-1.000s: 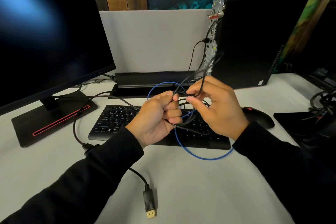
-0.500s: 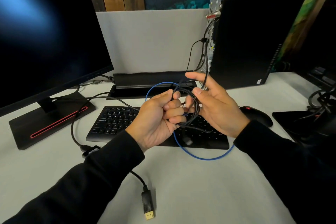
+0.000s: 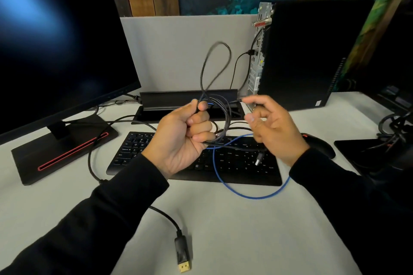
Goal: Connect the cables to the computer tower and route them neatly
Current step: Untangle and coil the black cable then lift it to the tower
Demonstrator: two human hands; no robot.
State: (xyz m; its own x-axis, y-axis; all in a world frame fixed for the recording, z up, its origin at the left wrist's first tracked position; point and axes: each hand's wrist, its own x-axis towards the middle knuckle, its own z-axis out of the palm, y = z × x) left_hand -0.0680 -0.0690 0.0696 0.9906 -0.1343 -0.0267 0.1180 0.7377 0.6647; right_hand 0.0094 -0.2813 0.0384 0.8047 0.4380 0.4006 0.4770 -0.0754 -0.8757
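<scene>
Bundle of thin black cables (image 3: 220,123), mixed with one blue cable (image 3: 252,195), at frame centre, above black flat keyboard (image 3: 225,163). Judged light, limp, prone to tangling; loops spring open when released. Best taken near the plugs for insertion, along the mid-length for routing. One black loop (image 3: 215,67) standing up above the bundle, blurred. Blue cable sagging in an arc onto the pale grey surface (image 3: 223,230). Small black plug (image 3: 259,158) dangling over keyboard.

Left hand (image 3: 183,138) fisted around the gathered strands. Right hand (image 3: 270,127) blurred, fingers loosely curled beside the bundle; cannot tell whether anything pinched.

Black computer tower (image 3: 312,51), upper right, rear ports facing left; at least one black cable already plugged there. Loose black connector with gold tip (image 3: 183,254) lying at lower centre, unconnected. Black monitor (image 3: 55,40) at upper left.
</scene>
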